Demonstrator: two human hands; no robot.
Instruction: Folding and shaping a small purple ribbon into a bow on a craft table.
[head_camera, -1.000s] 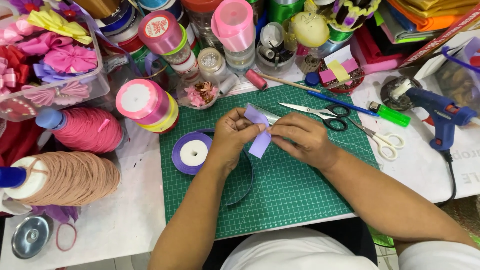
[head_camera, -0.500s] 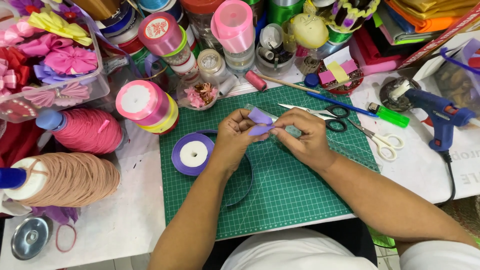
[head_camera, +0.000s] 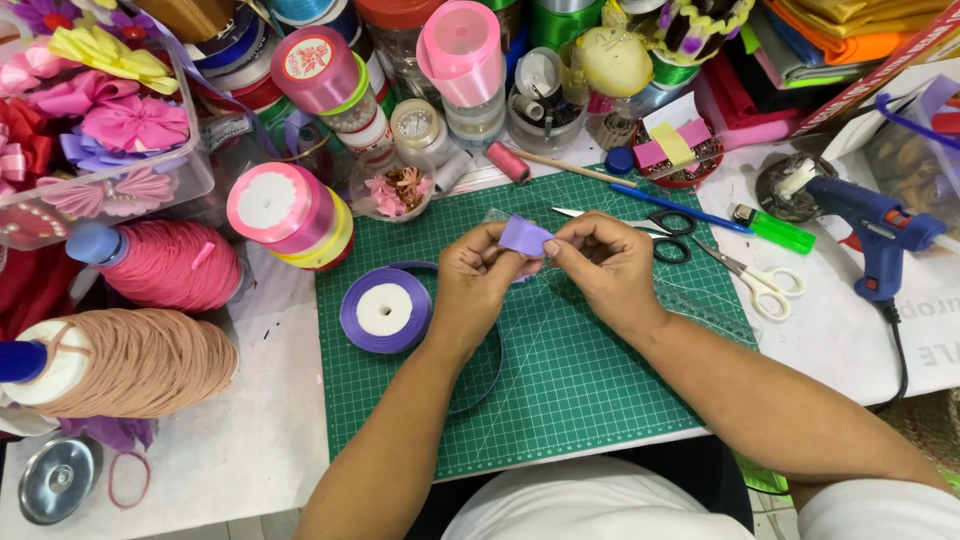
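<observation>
A small piece of purple ribbon (head_camera: 524, 236) sits pinched between my two hands, held just above the far half of the green cutting mat (head_camera: 580, 390). My left hand (head_camera: 478, 280) closes its fingertips on the piece's left side; my right hand (head_camera: 604, 268) grips its right side, fingers curled. A purple ribbon spool (head_camera: 385, 309) lies near the mat's left edge. Black-handled scissors (head_camera: 650, 222) rest toward the mat's far edge.

Home craft desk; ribbon spools (head_camera: 288, 208), green cutting mat (head_camera: 560, 380), glue gun (head_camera: 868, 228), thread cones (head_camera: 175, 264) etc
</observation>
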